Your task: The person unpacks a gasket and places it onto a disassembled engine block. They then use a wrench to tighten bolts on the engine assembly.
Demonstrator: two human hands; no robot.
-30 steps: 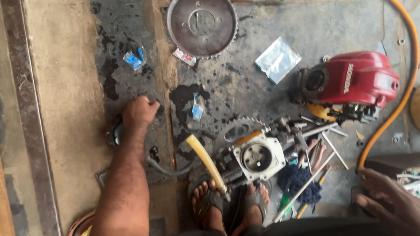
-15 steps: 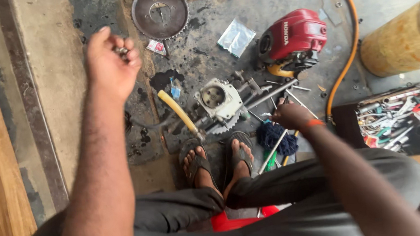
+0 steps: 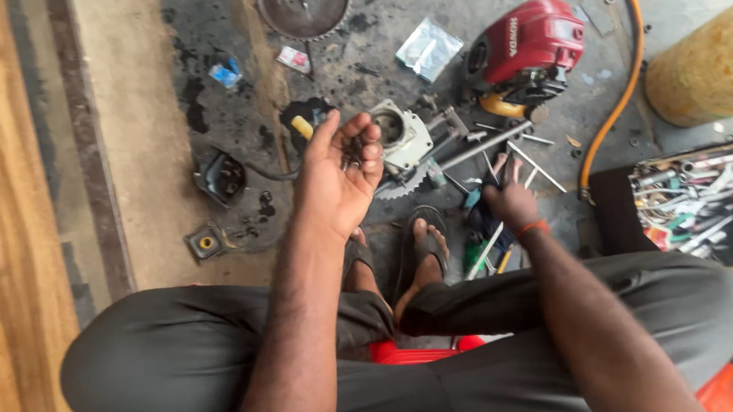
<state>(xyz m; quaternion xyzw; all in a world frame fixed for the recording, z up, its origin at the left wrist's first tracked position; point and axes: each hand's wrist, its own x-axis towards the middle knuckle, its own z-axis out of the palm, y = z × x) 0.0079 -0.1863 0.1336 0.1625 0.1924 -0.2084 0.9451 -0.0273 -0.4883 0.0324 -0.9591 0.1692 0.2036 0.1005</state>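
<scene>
The person sits low on a red plastic stool [image 3: 420,350], knees spread in grey trousers and feet in dark sandals [image 3: 425,249] on the oil-stained concrete floor [image 3: 145,118]. The left hand [image 3: 339,178], which a moment ago was stretched out to the floor and then lifted closed, is now drawn back toward the body and turned palm up, its fingers [image 3: 367,146] loosely curled around a few small dark metal parts [image 3: 351,151] resting in the cupped palm; what has been picked off the ground now lies in that hand for inspection. The right hand [image 3: 508,200], with an orange band at the wrist, has come down among the loose steel rods and hand tools [image 3: 500,149], fingers spread and touching them; whether it grips one cannot be told. Just beyond sits the pale cast-metal engine block [image 3: 404,134], then the red engine cover [image 3: 531,44], and farthest a toothed circular saw blade [image 3: 305,4].
</scene>
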